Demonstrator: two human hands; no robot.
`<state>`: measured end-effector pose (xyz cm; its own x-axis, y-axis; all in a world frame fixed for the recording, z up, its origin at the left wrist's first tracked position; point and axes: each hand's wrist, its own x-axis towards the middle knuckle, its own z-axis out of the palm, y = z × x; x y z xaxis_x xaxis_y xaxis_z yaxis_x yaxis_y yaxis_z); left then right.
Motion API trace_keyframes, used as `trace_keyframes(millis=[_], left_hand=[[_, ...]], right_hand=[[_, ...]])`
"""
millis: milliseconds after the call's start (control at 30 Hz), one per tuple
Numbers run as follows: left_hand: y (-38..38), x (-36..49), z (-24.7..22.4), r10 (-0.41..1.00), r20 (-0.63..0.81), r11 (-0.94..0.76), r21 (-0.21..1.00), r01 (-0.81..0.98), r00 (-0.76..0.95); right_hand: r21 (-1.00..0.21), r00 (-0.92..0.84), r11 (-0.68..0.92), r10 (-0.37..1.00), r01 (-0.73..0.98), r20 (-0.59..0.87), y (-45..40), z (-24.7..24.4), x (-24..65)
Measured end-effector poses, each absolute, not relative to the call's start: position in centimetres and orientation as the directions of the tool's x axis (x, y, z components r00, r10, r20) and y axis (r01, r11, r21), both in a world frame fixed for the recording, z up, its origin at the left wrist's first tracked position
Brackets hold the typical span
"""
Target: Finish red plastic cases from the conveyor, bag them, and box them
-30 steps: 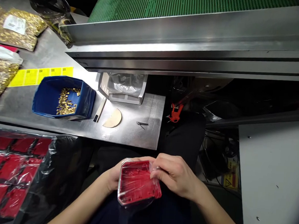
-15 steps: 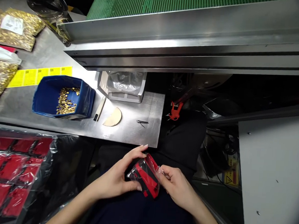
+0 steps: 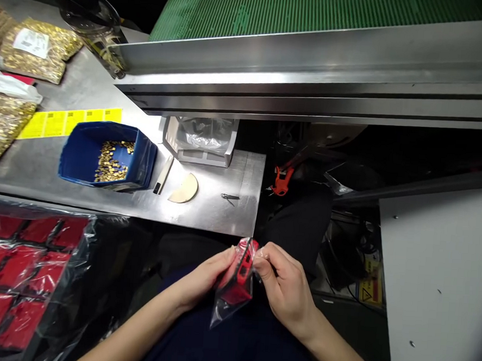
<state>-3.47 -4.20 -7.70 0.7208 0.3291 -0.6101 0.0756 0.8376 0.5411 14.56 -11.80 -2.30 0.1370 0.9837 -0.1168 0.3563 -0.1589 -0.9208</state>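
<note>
A red-and-black part [image 3: 240, 276] sits inside a clear plastic bag [image 3: 220, 311], held between the left hand [image 3: 202, 276] and the right hand [image 3: 287, 287]. It is turned edge-on and tilted, its narrow red side showing dark patches (openings or inserts, hard to tell which). The glossy film hangs loose beyond the part's lower end.

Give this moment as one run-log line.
left hand: holds bagged red part | right hand: pinches clear bag | blue bin: gold-coloured pieces inside

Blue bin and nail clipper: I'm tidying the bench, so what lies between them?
In the head view, a slim white tool with a black end lies beside the blue bin, then a pale half-round piece, towards the nail clipper.
</note>
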Motion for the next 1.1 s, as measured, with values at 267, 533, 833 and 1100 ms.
trace_keyframes(millis=[267,533,833,1100], left_hand=[[-3.9,-3.9,-6.6,0.527,-0.504,0.662,0.749,0.042,0.685],[-2.3,-5.8,-6.3,0.395,0.209,-0.448,0.894,-0.011,0.895],[-3.1,-4.0,-6.3,0.471,0.109,-0.313,0.948,0.051,0.875],[-2.1,-3.4,-6.5,0.576,-0.639,0.76,0.649,-0.045,0.51]], right_hand=[[-0.956,0.232,-0.141,0.969,0.256,-0.081,-10.3,-2.2,14.3],[-0.789,0.299,-0.459,0.75,-0.407,-0.59,-10.1,-4.5,13.3],[-0.847,0.23,-0.531,0.821,-0.029,-0.523,-10.4,-6.2,14.4],[-0.87,-0.13,-0.148,0.964,0.471,-0.234,-11.5,-4.3,15.6]])
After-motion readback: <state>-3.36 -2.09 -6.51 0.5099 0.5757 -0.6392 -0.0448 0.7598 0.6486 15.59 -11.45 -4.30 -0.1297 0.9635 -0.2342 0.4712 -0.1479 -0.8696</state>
